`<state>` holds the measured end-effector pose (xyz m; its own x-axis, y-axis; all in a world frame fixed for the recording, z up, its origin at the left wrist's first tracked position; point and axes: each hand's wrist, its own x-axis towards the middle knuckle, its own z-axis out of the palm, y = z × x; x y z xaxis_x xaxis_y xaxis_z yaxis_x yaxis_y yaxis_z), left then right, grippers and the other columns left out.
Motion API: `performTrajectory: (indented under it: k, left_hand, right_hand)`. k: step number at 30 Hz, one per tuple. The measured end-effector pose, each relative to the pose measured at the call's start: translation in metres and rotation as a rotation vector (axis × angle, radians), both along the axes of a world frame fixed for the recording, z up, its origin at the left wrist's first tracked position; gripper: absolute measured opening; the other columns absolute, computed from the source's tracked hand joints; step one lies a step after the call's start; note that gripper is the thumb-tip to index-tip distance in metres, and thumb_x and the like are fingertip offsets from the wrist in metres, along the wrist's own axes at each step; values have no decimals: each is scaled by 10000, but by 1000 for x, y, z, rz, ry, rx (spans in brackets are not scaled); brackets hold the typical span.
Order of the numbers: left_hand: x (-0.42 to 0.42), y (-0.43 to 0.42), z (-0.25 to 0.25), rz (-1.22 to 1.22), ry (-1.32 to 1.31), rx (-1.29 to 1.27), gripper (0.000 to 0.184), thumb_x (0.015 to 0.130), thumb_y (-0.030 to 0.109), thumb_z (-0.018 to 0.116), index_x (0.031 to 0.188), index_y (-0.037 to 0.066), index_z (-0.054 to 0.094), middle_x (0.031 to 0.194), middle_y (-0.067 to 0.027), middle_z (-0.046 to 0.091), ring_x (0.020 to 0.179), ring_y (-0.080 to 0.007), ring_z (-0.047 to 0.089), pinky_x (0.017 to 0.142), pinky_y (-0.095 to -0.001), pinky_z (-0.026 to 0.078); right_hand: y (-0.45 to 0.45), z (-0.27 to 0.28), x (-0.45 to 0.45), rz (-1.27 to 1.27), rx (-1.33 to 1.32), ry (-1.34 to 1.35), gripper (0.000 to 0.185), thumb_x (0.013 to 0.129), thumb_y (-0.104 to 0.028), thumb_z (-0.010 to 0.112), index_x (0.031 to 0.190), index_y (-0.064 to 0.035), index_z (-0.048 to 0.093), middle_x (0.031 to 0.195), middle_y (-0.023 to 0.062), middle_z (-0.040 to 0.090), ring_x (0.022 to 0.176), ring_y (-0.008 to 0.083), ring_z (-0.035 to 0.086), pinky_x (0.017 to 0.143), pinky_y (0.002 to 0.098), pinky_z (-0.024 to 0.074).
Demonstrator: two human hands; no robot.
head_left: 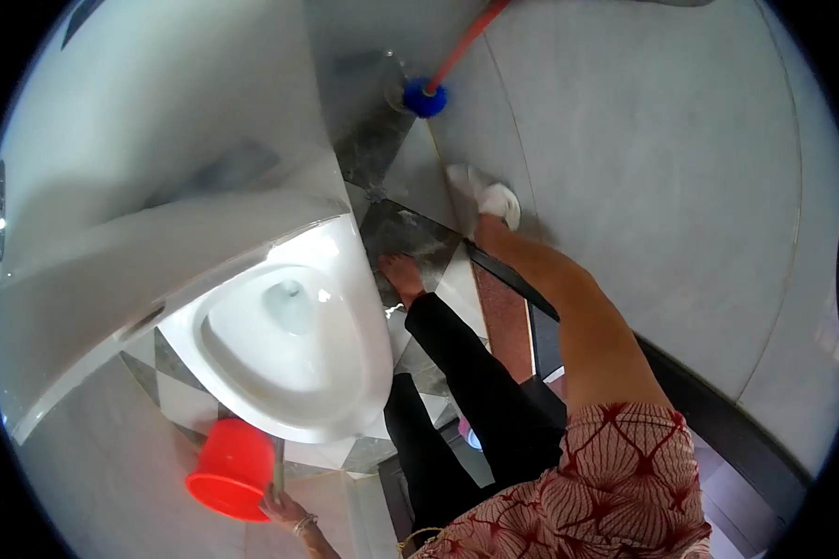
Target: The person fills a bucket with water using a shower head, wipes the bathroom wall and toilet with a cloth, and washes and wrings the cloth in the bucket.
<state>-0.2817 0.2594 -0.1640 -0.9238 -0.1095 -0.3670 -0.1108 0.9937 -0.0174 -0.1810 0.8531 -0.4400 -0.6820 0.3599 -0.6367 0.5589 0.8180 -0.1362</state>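
Right of the toilet [364, 345], has a white cloth [501, 200] at the right hand [492, 216], by the grey wall [643, 168]; cannot tell whether open or closed behind it. At near left, grips a pale stick [279, 466] in the left hand [281, 509], beside the red bucket [228, 470]. Farther off, shows a blue brush [424, 98] near the wall.

The right arm [615, 345] stretches far out; the left hand [284, 509] curls its fingers.
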Motion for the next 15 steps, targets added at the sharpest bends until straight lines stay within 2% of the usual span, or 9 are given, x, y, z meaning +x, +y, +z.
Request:
performTrajectory:
  k: [4,5,6,7,9,10,12,13,15]
  left_hand:
    - [7,-33,-13,-133,81,10,246,690,33,489,926,0,552,840,-174,522,797,-301,477,693,-379,406]
    - [12,-49,-16,-264,81,-8,243,691,28,490,924,-5,551,834,-164,526,765,-277,487,643,-357,416]
    - [13,-57,-19,-394,81,-27,241,691,23,490,922,-9,550,827,-154,530,733,-254,497,592,-335,426]
    - [8,-38,-13,-403,84,-36,241,691,23,490,922,-9,550,827,-154,530,733,-254,497,592,-335,426]
    - [-7,32,5,390,-68,82,241,696,12,497,929,-22,547,815,-118,521,668,-196,501,485,-273,413]
    - [-4,24,0,382,-62,75,241,696,12,497,929,-22,547,815,-118,521,668,-196,501,485,-273,413]
    - [16,-6,-12,107,46,127,250,692,10,507,936,-27,550,801,-91,516,631,-154,493,419,-224,381]
    - [17,-16,-15,102,51,122,250,692,10,507,936,-27,550,801,-91,516,631,-154,493,419,-224,381]
    - [26,-37,-22,479,-180,218,234,707,74,506,904,-43,551,616,-88,530,462,-130,454,402,-254,375]
  right_hand:
    - [6,-87,35,85,209,16,207,751,-138,476,909,-43,571,893,85,571,882,232,515,797,395,389]
    - [38,-143,44,810,458,-160,275,780,-181,460,1001,-35,536,966,86,548,1005,243,446,926,460,253]
    - [56,-122,4,889,1088,-115,296,799,-193,439,1027,-25,524,1091,107,494,1112,251,359,966,489,135]
    - [59,-72,-39,884,924,-281,324,802,-197,430,1070,-30,500,1154,111,442,1145,273,316,969,492,122]
    - [61,47,-139,766,565,-604,389,808,-204,413,1158,-39,452,1280,118,338,1211,319,230,975,498,94]
    - [64,34,-139,759,557,-599,389,808,-204,413,1158,-39,452,1280,118,338,1211,319,230,975,498,94]
    - [79,-3,-144,636,494,-519,419,811,-249,428,1193,-77,427,1289,106,324,1217,294,227,981,442,119]
    - [82,-20,-139,648,586,-480,444,816,-292,406,1208,-83,408,1278,96,346,1204,300,249,963,444,167]
    - [95,-52,-125,597,501,-492,436,811,-243,400,1201,-46,405,1284,122,329,1218,312,214,970,448,150]
